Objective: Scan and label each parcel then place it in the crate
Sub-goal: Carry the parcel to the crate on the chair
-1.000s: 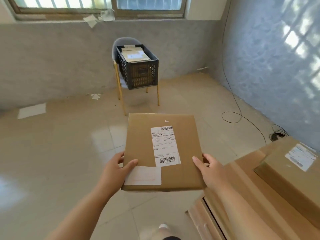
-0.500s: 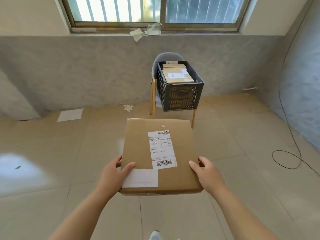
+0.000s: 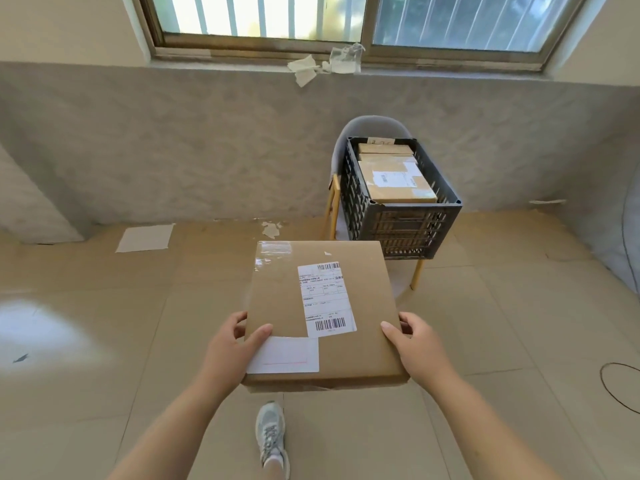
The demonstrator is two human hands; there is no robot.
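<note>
At about 1 o'clock from the hands, well apart across the floor, we noted the black crate [image 3: 405, 230] on a chair [image 3: 370, 124]. It held stacked parcels, the top one [image 3: 394, 181] lying flat.

Between the hands was the flat brown parcel [image 3: 311, 299], label up, held level, its long axis running 12 to 6.
- The left hand [image 3: 232, 344] gripped the near-left corner, thumb on top beside a blank white sticker [image 3: 284, 355].
- The right hand [image 3: 415, 344] gripped the right edge, thumb on top, fingers curled round the side.
- We judged the right hand nearer the crate.

The surface was a pale tiled floor [image 3: 121, 341] with paper scraps and a cable loop [image 3: 620, 386] at 3 o'clock. A barred window [image 3: 263, 15] sat above the grey wall at 12.
</note>
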